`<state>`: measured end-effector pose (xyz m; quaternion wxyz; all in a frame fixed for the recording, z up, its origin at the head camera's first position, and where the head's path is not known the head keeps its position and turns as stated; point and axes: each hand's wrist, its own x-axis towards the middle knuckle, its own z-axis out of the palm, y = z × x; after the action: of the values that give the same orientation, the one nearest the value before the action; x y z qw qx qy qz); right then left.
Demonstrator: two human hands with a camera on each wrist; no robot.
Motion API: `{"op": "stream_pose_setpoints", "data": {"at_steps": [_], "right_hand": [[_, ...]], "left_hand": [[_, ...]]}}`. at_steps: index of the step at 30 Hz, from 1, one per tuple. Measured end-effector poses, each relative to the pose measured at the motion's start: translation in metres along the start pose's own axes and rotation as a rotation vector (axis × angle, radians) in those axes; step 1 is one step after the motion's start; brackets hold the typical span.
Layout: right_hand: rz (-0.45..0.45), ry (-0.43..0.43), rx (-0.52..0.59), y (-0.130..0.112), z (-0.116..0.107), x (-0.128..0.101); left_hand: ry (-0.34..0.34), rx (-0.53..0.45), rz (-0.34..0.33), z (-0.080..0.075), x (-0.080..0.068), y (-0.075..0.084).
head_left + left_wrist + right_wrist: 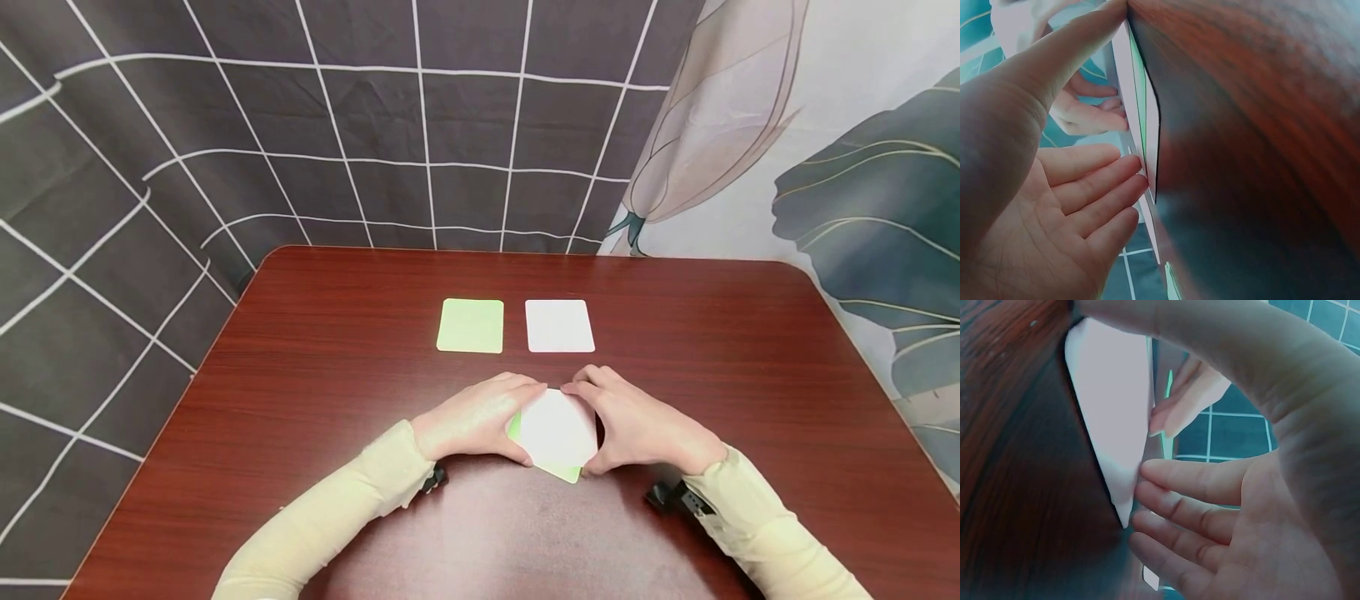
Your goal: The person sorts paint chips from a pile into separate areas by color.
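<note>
In the head view, a small pile of square cards lies on the table between my hands. A white card (pixel 557 429) is on top, turned askew over a green card (pixel 564 472) whose corners stick out at the left and near side. My left hand (pixel 480 419) grips the pile from the left, thumb at its near edge and fingertips at its far edge. From the right, my right hand (pixel 645 423) grips it the same way. The left wrist view shows the pile edge-on, with green (pixel 1139 87) between white layers and a lower white card (pixel 1152 119) fanned out.
Behind the hands, a green square card (pixel 471 326) and a white square card (pixel 560 326) lie side by side on the brown wooden table (pixel 337 350). A dark gridded curtain (pixel 472 117) hangs along the back and left; a leaf-patterned curtain (pixel 847 200) hangs at the right.
</note>
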<state>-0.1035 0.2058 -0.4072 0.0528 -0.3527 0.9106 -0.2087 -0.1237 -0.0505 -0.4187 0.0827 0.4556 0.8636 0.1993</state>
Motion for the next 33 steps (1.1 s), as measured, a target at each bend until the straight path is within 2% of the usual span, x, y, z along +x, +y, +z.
{"op": "stream_pose_setpoints", "data": {"at_steps": [8, 20, 27, 33], "right_hand": [[-0.029, 0.03, -0.021, 0.0, 0.001, 0.0014], [0.016, 0.016, -0.012, -0.0003, -0.0005, 0.0014], [0.047, -0.004, -0.059, -0.0053, 0.0002, -0.002], [0.045, -0.002, -0.096, -0.0064, -0.0017, -0.0028]], "left_hand": [[-0.018, 0.009, -0.016, 0.0002, 0.0006, 0.0002], [-0.031, 0.04, -0.02, 0.0005, 0.0031, 0.001], [-0.02, 0.004, -0.019, -0.0005, 0.0028, 0.0006], [-0.033, 0.014, -0.028, 0.0001, 0.0035, 0.0014]]}}
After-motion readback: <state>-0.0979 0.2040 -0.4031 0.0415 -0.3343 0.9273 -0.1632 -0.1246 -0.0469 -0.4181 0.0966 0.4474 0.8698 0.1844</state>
